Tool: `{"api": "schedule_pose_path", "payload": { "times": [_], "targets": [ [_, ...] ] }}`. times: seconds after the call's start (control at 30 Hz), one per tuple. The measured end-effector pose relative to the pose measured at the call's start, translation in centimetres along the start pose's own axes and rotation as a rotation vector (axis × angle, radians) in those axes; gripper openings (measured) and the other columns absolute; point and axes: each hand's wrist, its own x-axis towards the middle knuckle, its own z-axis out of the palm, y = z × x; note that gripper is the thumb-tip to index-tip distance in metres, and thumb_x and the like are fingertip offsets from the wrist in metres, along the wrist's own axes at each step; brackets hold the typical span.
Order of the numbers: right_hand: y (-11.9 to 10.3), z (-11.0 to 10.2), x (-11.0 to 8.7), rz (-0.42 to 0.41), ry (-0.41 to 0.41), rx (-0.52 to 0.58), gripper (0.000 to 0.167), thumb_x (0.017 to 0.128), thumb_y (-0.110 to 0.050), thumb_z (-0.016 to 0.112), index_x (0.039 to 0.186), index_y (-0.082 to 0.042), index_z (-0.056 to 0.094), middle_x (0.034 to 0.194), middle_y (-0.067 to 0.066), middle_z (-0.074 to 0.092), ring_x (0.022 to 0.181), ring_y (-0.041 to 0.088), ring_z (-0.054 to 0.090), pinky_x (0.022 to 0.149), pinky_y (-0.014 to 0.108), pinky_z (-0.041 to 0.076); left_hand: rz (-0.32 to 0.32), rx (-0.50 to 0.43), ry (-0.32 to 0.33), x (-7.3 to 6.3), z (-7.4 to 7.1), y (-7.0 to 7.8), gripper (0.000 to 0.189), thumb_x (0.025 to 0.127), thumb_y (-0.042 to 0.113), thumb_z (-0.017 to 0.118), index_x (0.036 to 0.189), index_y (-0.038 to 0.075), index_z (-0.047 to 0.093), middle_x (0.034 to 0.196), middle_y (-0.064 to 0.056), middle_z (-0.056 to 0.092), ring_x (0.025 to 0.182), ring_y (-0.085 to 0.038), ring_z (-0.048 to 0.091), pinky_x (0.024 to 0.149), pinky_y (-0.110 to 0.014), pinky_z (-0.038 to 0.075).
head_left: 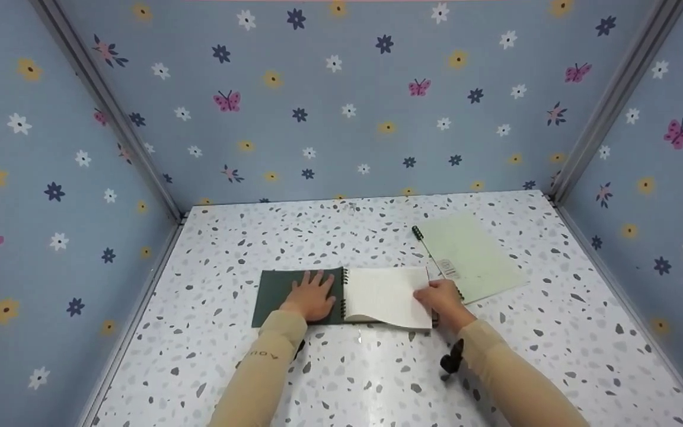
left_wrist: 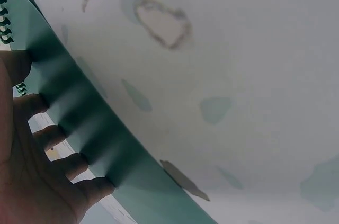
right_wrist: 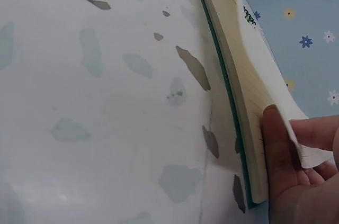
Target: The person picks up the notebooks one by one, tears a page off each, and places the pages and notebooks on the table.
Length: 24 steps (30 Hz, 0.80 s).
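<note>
A spiral notebook with a dark green cover (head_left: pixel 273 290) lies spread on the table, its pale pages (head_left: pixel 386 293) on the right of the black coil. My left hand (head_left: pixel 313 298) rests on the green cover with its fingers spread; in the left wrist view the fingertips touch the cover (left_wrist: pixel 100 113). At the pages' right edge, my right hand (head_left: pixel 445 299) pinches a page (right_wrist: pixel 280 91) between thumb and fingers. That page is lifted and curved away from the stack below, as the right wrist view shows.
A second spiral notebook with a pale green cover (head_left: pixel 475 255) lies at an angle behind my right hand. The table (head_left: pixel 229 367) is white with grey specks. Blue flowered panels (head_left: pixel 341 107) stand behind it and on both sides.
</note>
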Motion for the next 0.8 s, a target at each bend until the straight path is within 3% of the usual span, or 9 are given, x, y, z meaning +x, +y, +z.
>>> {"api": "schedule_pose_path", "payload": {
  "times": [0.1,0.3,0.53,0.8],
  "targets": [
    [-0.4,0.0,0.0,0.009,-0.024,-0.019,0.065,0.098,-0.016,0.074,0.151,0.012,0.051,0.152,0.029,0.057,0.127,0.032,0.062,0.112,0.044,0.056,-0.002,0.007,-0.003,0.0,-0.1,0.0,0.061,0.116,0.035,0.046,0.171,0.011,0.036,0.178,-0.021,0.028,0.165,-0.052,0.022,0.129,-0.073,0.028],
    [-0.5,0.0,-0.2,-0.04,-0.016,-0.106,0.056,0.096,-0.018,0.078,0.139,0.012,0.059,0.139,0.027,0.064,0.114,0.031,0.065,0.099,0.039,0.058,-0.004,0.002,-0.009,0.0,0.0,0.2,0.061,0.115,0.035,0.046,0.171,0.011,0.036,0.179,-0.021,0.028,0.165,-0.052,0.021,0.129,-0.073,0.027],
    [-0.1,0.1,-0.2,-0.086,0.008,-0.091,0.036,0.096,-0.019,0.077,0.121,0.007,0.075,0.112,0.017,0.075,0.089,0.022,0.067,0.07,0.026,0.056,-0.014,0.016,-0.01,0.2,0.1,0.2,0.061,0.116,0.035,0.046,0.171,0.011,0.036,0.179,-0.021,0.028,0.166,-0.051,0.022,0.129,-0.072,0.029],
    [0.5,0.4,-0.3,-0.064,0.015,-0.024,0.036,0.098,-0.018,0.076,0.126,0.004,0.074,0.113,0.013,0.074,0.098,0.022,0.066,0.078,0.028,0.056,-0.019,0.015,-0.008,0.2,0.2,0.2,0.061,0.115,0.035,0.046,0.171,0.01,0.036,0.179,-0.021,0.028,0.165,-0.051,0.021,0.129,-0.072,0.029]
  ]
}}
